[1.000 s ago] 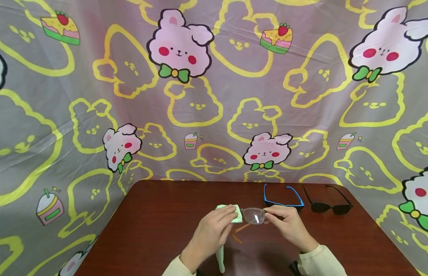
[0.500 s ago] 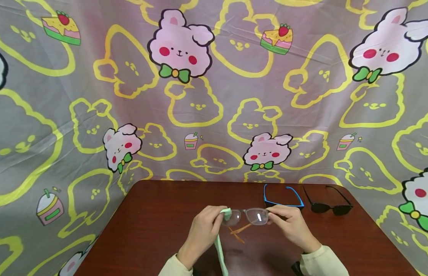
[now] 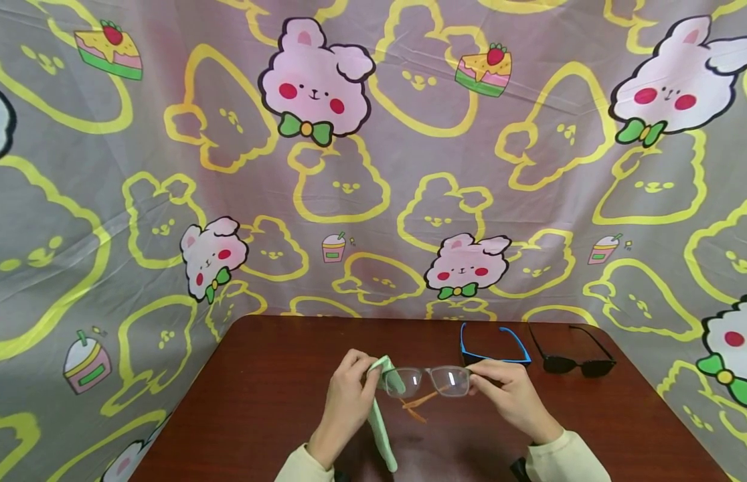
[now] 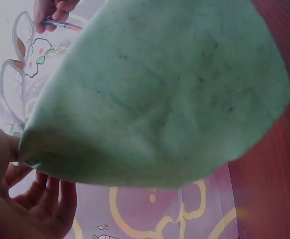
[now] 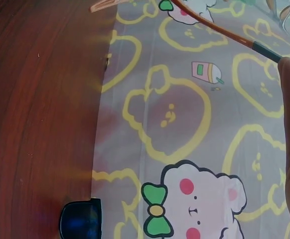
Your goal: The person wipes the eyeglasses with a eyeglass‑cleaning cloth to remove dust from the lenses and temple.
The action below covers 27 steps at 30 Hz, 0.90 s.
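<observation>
Clear-framed eyeglasses (image 3: 450, 380) with orange-brown temples (image 3: 420, 402) are held above the table, lenses facing me. My right hand (image 3: 512, 395) pinches them at the right hinge; the right wrist view shows the temple (image 5: 224, 30) running from the thumb. My left hand (image 3: 345, 402) grips a pale green cloth (image 3: 381, 435) between thumb and fingers, at the glasses' left end. Part of the cloth shows behind the left lens, and the rest hangs below the hand. In the left wrist view the cloth (image 4: 155, 99) covers much of the scene. Whether the left fingers also hold the frame cannot be told.
Blue-framed glasses (image 3: 495, 355) and black sunglasses (image 3: 578, 365) lie at the back right of the brown table (image 3: 277, 355). A patterned curtain (image 3: 373, 167) stands around the back and sides. A dark lens (image 5: 81, 219) shows in the right wrist view.
My left hand has drawn back leftward with the cloth, uncovering the left lens. The cloth's lower part hangs further out. My right hand keeps its grip on the eyeglasses.
</observation>
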{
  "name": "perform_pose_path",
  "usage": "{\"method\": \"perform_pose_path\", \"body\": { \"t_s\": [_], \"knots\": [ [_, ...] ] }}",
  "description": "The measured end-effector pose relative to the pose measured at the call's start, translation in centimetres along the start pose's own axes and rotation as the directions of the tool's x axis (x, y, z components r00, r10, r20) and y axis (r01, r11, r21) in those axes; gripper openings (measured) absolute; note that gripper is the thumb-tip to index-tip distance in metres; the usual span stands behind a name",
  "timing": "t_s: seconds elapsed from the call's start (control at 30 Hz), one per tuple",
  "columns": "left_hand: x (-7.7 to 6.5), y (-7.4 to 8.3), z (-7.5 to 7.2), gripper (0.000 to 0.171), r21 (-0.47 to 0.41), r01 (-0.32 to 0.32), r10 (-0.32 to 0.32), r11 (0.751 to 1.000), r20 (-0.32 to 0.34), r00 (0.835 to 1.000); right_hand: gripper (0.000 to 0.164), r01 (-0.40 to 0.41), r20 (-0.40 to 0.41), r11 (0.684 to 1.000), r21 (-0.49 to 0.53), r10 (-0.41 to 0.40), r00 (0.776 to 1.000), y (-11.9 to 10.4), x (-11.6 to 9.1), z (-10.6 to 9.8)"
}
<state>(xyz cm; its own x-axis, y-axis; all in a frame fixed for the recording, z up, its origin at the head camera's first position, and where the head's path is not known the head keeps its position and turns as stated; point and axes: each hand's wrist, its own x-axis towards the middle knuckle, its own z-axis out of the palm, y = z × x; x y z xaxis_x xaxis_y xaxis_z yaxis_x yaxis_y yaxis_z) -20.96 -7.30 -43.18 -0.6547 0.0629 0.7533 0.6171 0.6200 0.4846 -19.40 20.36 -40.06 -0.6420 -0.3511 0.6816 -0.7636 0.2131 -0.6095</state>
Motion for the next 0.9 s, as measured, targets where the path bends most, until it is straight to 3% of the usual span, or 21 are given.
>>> {"method": "perform_pose_path", "body": {
  "t_s": [0.2, 0.47, 0.6, 0.77, 0.9],
  "knots": [
    [-0.05, 0.12, -0.08, 0.009, -0.01, 0.063, -0.062, 0.998, 0.032, 0.998, 0.023, 0.017, -0.004, 1.0, 0.026, -0.016, 1.0, 0.04, 0.03, -0.07],
    [-0.02, 0.2, -0.07, 0.012, -0.159, 0.11, -0.098, 0.981, 0.085, 0.992, 0.025, 0.055, -0.032, 0.998, 0.028, -0.054, 0.998, 0.07, -0.08, 0.01],
    [-0.02, 0.22, -0.21, 0.014, -0.237, 0.187, -0.151, 0.953, 0.165, 0.975, 0.029, 0.152, -0.052, 0.988, 0.029, -0.15, 0.987, 0.23, 0.05, 0.13],
    [0.0, 0.38, -0.39, 0.015, -0.3, 0.3, -0.227, 0.906, 0.253, 0.94, 0.03, 0.26, -0.067, 0.966, -0.012, -0.26, 0.963, 0.52, 0.17, 0.36],
    [0.1, 0.48, -0.35, 0.016, -0.363, 0.396, -0.297, 0.843, 0.298, 0.907, 0.02, 0.308, -0.067, 0.951, -0.04, -0.31, 0.948, 0.65, 0.21, 0.52]
  ]
}}
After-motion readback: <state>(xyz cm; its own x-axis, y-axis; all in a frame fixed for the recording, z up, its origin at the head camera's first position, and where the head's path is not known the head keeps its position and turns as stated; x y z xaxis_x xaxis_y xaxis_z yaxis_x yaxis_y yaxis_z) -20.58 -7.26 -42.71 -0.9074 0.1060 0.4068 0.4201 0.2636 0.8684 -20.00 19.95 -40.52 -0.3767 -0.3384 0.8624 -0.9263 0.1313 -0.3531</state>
